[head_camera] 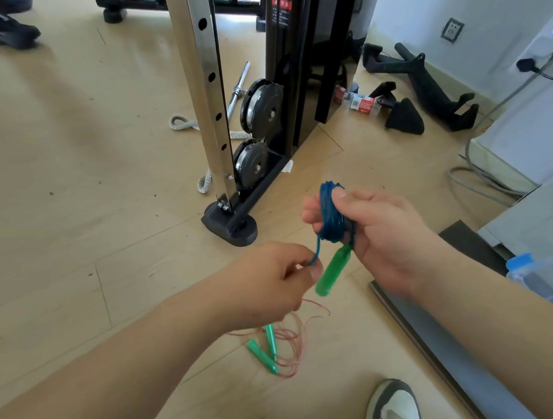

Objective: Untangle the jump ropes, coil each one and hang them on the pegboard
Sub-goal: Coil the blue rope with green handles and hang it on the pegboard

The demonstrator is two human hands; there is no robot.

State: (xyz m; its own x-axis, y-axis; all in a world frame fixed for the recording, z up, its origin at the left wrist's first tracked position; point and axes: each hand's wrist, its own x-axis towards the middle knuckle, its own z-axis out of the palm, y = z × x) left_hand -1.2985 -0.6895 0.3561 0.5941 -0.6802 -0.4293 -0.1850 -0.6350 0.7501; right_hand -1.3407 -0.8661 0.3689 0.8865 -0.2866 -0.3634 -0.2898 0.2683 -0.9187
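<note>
Gym corner around me

Ahead stands a black cable machine (pixel 287 51) with a holed chrome upright (pixel 203 79) and two pulleys (pixel 260 106) stacked near its foot. A white rope (pixel 184 122) and a chrome bar (pixel 240 83) lie on the wood floor (pixel 54 167) by it. Black grip handles (pixel 427 86) (several, scattered) sit far right below a wall socket (pixel 452 30). A grey cable (pixel 473 178) loops along the right wall. Someone's black shoes (pixel 7 28) stand far left, and my pale shoes (pixel 392 411) are nearest.

The blue rope (pixel 330 216) is coiled tight, a green handle (pixel 331 272) hanging below. The pink rope (pixel 296 342) lies loose on the floor (pixel 58 201).
</note>
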